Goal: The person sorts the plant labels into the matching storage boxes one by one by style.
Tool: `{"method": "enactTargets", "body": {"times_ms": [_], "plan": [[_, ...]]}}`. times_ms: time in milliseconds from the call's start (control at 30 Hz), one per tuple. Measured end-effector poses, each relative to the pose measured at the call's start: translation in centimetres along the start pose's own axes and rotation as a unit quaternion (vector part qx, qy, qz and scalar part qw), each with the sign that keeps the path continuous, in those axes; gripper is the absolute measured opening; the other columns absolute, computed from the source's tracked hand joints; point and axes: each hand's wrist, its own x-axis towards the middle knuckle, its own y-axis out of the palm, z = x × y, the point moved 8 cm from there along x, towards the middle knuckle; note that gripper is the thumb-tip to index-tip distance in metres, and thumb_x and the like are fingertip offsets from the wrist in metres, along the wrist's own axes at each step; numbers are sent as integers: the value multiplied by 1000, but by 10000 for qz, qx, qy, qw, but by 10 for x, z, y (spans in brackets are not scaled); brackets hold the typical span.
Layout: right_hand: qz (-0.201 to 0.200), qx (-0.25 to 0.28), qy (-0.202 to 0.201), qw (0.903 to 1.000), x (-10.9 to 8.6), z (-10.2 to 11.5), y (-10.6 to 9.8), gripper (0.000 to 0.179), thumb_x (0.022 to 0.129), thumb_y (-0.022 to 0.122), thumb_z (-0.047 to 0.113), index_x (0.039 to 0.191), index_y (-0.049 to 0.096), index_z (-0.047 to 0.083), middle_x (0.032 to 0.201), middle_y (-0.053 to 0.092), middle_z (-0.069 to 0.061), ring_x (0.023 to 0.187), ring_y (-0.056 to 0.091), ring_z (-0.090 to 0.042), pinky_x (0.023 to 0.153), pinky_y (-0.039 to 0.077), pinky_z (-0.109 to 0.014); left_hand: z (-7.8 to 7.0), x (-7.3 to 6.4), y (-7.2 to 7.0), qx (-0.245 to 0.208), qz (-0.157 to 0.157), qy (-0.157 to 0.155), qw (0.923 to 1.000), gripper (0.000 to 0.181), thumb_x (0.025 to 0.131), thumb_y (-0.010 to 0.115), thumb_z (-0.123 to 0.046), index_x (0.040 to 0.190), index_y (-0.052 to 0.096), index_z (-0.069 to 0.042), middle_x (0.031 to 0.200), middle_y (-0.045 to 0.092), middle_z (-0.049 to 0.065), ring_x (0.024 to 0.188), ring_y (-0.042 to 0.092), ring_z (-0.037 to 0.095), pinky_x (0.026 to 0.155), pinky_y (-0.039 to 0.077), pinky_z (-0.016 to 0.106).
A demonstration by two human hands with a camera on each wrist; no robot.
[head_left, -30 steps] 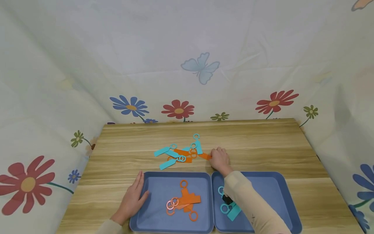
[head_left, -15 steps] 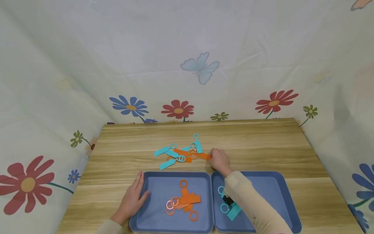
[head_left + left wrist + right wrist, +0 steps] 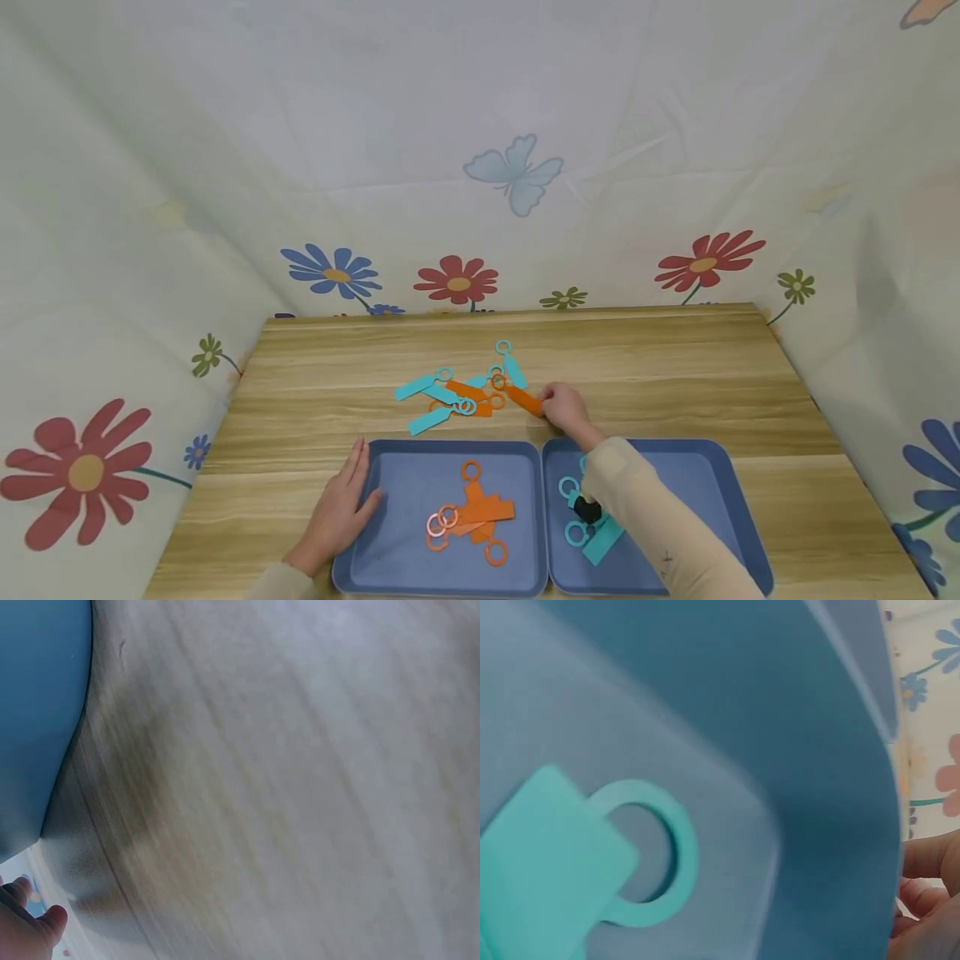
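Note:
My right hand (image 3: pixel 566 407) pinches the free end of a flat orange tag with a ring (image 3: pixel 525 401). Its ring end points up-left over the edge of a loose pile. In that pile lie several turquoise ring tags (image 3: pixel 429 422) and a few other orange ones (image 3: pixel 467 390). At the left tray (image 3: pixel 397 475), my left hand (image 3: pixel 337 510) rests along the left rim, fingers straight and thumb apart. In the right wrist view, my right hand (image 3: pixel 934 900) shows only at the edge, and the orange tag is hidden.
Several orange ring tags (image 3: pixel 487 510) lie heaped in the left tray. The right tray (image 3: pixel 697 483) touches it and holds turquoise ring tags (image 3: pixel 602 542), partly under my right sleeve (image 3: pixel 645 500). A small black object (image 3: pixel 587 510) sits by that sleeve. Flowered cloth (image 3: pixel 517 250) hangs behind the wooden table (image 3: pixel 660 358).
The pinched orange tag has turned, and its ring now shows at the pile's edge. A turquoise tag beside it has shifted slightly. My left hand stays put.

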Motion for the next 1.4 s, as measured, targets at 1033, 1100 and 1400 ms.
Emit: {"method": "enactTargets", "body": {"times_ms": [1033, 1100, 1400], "plan": [[2778, 2410, -135, 9298, -46, 48, 33, 11, 79, 53, -9, 90, 55, -13, 66, 56, -5, 53, 52, -13, 54, 48, -24, 1, 1, 1, -9, -112, 76, 9999, 70, 84, 56, -26, 137, 23, 5, 146, 18, 19, 125, 33, 37, 96, 35, 50], [2904, 2152, -223, 9321, -52, 49, 38, 10, 79, 53, -8, 88, 57, -10, 66, 56, -5, 53, 53, -13, 55, 50, -26, 0, 0, 1, -13, -120, 79, 9999, 70, 83, 57, -26, 137, 23, 5, 146, 18, 19, 125, 33, 37, 96, 35, 50], [3313, 1135, -901, 9323, -77, 55, 55, 12, 75, 53, -12, 81, 62, -8, 63, 58, -8, 53, 55, -14, 58, 53, -38, 0, 0, 1, -31, -117, 79, 9999, 70, 84, 56, -25, 137, 23, 6, 145, 19, 20, 125, 33, 37, 96, 35, 50]]}}
